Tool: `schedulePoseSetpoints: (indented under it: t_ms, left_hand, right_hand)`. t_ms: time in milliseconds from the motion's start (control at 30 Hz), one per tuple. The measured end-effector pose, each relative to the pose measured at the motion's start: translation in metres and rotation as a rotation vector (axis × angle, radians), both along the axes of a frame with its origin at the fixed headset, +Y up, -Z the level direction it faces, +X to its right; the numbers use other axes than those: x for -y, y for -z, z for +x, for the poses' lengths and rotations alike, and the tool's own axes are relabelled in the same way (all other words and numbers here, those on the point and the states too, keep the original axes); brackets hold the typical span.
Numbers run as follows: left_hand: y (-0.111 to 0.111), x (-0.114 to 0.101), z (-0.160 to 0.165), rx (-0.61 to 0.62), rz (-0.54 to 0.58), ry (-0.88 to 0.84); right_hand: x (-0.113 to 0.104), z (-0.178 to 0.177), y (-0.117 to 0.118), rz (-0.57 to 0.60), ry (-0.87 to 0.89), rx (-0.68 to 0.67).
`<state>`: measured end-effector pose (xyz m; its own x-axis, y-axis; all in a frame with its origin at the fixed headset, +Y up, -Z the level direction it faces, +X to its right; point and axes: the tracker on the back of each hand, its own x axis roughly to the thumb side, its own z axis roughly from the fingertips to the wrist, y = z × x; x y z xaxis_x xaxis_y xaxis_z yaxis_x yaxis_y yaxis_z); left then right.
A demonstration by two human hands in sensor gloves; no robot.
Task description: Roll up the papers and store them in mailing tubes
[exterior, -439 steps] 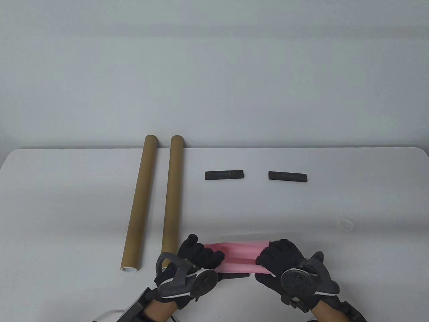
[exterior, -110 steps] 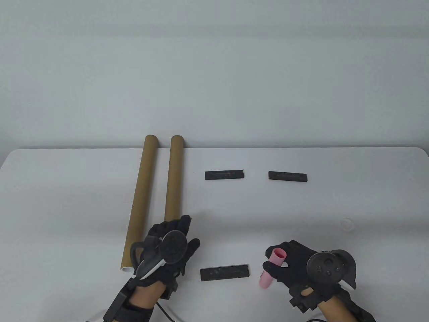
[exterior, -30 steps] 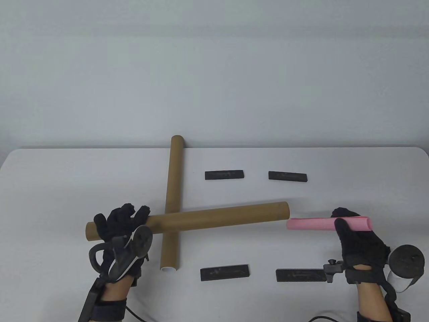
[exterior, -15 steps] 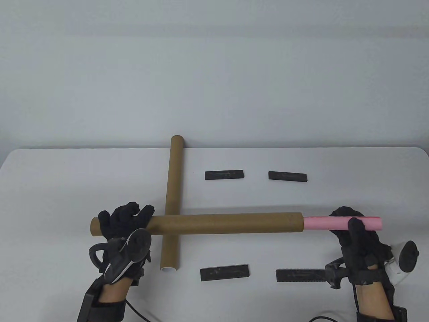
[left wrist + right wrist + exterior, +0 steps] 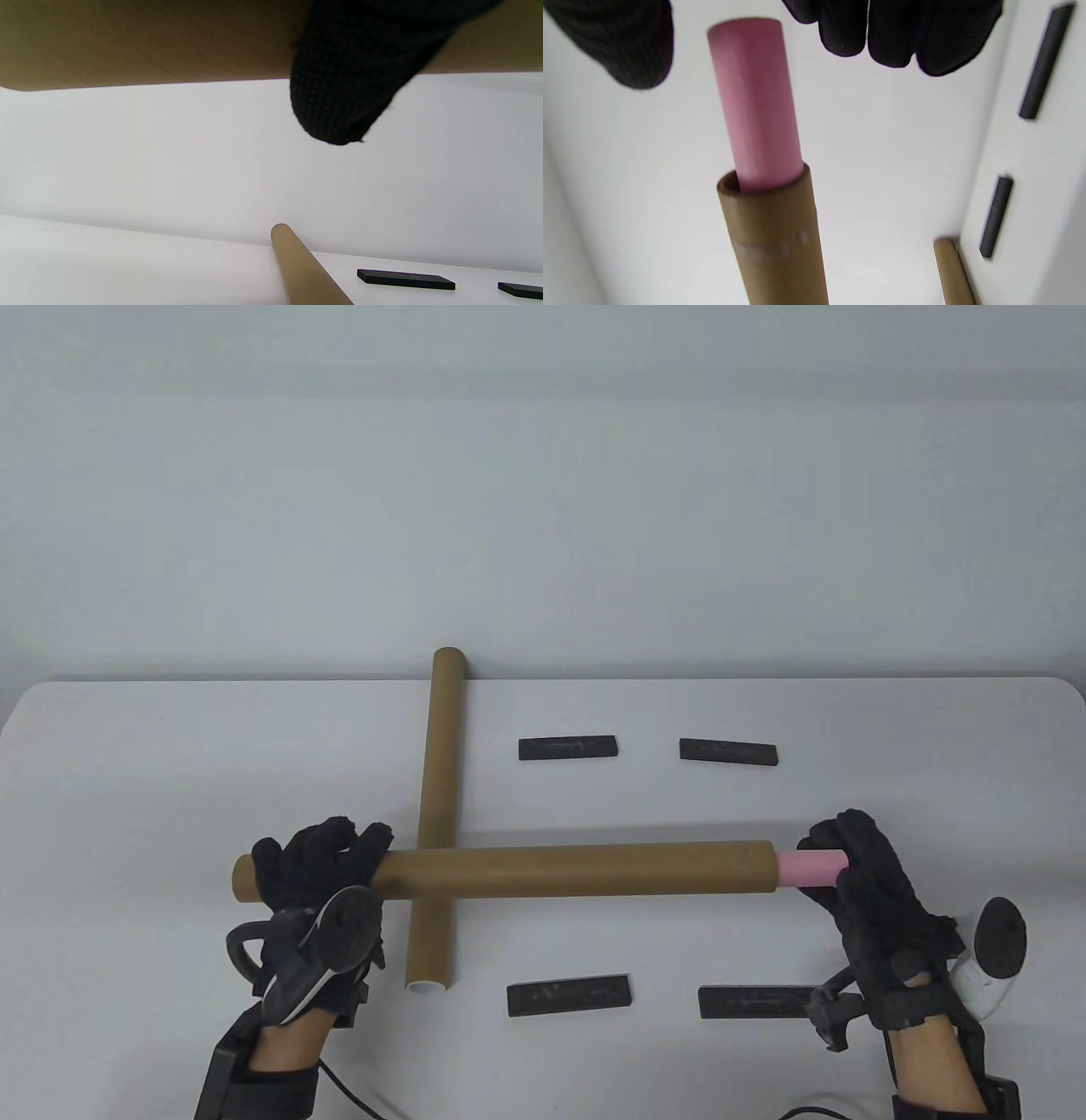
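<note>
The pink paper roll (image 5: 813, 867) sticks partly out of the brown mailing tube (image 5: 577, 870), held level above the tabletop (image 5: 127, 814). The left hand (image 5: 318, 869) grips the tube; the right hand (image 5: 865, 874) cups the roll's end.

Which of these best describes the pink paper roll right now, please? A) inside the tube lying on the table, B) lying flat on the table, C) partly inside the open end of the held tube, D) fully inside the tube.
C: the pink paper roll sticks out of the held tube mouth.
</note>
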<state>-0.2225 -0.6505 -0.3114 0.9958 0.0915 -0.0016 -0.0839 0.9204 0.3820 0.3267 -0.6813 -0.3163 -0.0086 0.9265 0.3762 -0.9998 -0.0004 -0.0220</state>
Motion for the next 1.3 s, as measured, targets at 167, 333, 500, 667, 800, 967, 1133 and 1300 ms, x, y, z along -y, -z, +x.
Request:
schedulePoseSetpoints:
  t_ms: [167, 333, 500, 667, 800, 967, 1133, 1300]
  left_hand:
    - [-0.002, 0.000, 0.013, 0.034, 0.011, 0.044]
    - [-0.004, 0.000, 0.015, 0.038, 0.017, 0.082]
    - [-0.001, -0.002, 0.009, -0.001, 0.013, 0.060]
    - [0.000, -0.002, 0.005, -0.026, 0.010, 0.074]
    - [0.001, 0.001, 0.001, -0.042, -0.006, 0.081]
    - [0.003, 0.002, -0.004, -0.054, -0.015, 0.088]
    - [0.004, 0.003, -0.006, -0.058, -0.026, 0.081]
    - [0.003, 0.003, -0.005, -0.057, -0.021, 0.088]
  right_hand:
    - [-0.012, -0.034, -0.009, 0.099, -0.267, -0.055]
    - [-0.011, -0.062, -0.015, 0.109, -0.401, -0.074]
    - [-0.022, -0.047, -0.017, 0.178, -0.580, 0.075]
    - [-0.034, -0.020, -0.007, 0.077, -0.808, 0.241]
    - [-0.017, 0.003, 0.031, -0.274, -1.123, 0.255]
    - [0.031, 0.038, 0.086, -0.687, -1.428, 0.224]
    - [0.067, 0.056, 0.114, -0.851, -1.558, 0.198]
    - [0.079, 0.056, 0.121, -0.793, -1.564, 0.230]
